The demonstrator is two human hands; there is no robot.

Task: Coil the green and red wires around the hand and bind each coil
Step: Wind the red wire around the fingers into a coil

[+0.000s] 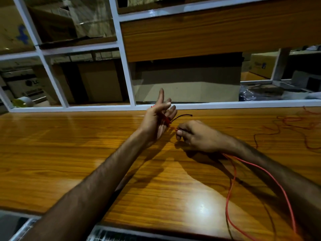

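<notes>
The left hand (159,119) is spread with a few turns of red wire (232,186) round its fingers, while the right hand (192,134) pinches the thin, limp, springy strand just beside them, slack trailing behind over the tabletop (69,145).

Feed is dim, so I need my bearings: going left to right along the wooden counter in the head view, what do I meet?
Left hand with red wire wound on its fingers → right hand pinching that wire → loose red wire tangle at the far right.
</notes>
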